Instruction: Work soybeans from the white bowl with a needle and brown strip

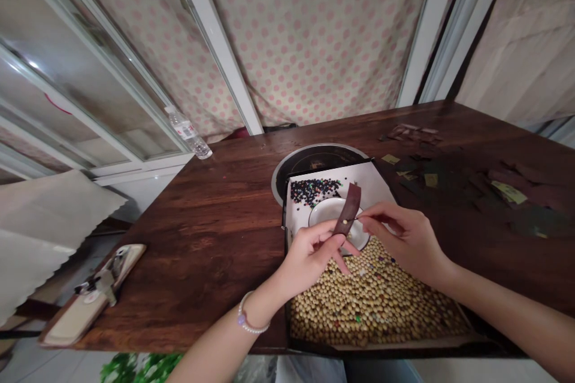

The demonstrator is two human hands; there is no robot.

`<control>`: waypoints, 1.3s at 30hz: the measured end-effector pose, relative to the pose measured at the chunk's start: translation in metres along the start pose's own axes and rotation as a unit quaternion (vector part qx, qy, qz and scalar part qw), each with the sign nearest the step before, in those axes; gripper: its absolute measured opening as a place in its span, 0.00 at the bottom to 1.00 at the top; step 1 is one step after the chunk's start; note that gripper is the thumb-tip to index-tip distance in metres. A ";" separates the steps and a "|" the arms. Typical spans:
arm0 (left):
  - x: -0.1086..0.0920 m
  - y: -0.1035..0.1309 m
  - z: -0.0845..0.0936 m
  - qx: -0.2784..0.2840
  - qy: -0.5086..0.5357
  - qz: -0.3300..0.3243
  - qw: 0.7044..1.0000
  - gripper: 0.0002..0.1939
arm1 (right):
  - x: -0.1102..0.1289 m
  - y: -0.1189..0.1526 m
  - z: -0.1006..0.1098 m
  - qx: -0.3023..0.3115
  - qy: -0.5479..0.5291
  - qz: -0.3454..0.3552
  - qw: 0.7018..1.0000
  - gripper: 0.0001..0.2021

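My left hand (pixel 314 254) pinches the lower end of a brown strip (pixel 350 208), which stands up at a slant. A small pale bead (pixel 345 222) sits on the strip's face. My right hand (pixel 404 239) is closed beside the strip, thumb and forefinger pinched on something thin and dark at the bead. Under both hands is a black-edged tray (pixel 372 182) with many pale beads (pixel 359 305) in front and dark beads (pixel 309 190) at the back left. A white bowl (pixel 321 209) stands in the tray, partly hidden by my hands.
A round dark plate (pixel 309 158) lies behind the tray. Brown strips (pixel 415 133) and yellow labels (pixel 510 192) are spread at the right. A plastic bottle (pixel 191 133) is at the table's back left, a cream case (pixel 74 320) at the front left.
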State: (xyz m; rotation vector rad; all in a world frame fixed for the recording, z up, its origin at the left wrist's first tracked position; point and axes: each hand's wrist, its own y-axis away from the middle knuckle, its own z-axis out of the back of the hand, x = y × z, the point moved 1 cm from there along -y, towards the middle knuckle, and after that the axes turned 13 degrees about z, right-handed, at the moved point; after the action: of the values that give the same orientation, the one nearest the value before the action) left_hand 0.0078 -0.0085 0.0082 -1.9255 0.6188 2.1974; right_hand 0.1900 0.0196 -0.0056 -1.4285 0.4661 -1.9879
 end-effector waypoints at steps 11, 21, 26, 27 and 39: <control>-0.001 0.000 0.000 0.002 0.006 -0.006 1.000 0.17 | 0.004 0.002 0.001 -0.020 0.072 0.099 0.992 0.04; -0.002 0.001 -0.001 -0.001 0.014 -0.006 1.000 0.16 | 0.009 0.004 0.000 -0.022 0.097 0.146 0.984 0.05; -0.003 0.001 -0.001 0.003 0.003 0.007 1.000 0.16 | 0.006 0.003 0.002 0.003 0.127 0.225 0.966 0.08; -0.004 0.001 -0.001 0.004 -0.001 0.008 1.000 0.16 | 0.005 0.003 0.002 -0.004 0.136 0.220 0.966 0.07; -0.004 0.000 0.001 0.019 -0.031 0.000 0.999 0.17 | 0.001 0.005 -0.003 0.028 0.138 0.244 0.959 0.06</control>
State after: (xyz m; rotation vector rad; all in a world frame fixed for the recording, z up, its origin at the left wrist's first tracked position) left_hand 0.0076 -0.0077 0.0126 -1.8320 0.6463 2.2190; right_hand 0.1887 0.0147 -0.0087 -0.8883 0.7937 -1.7730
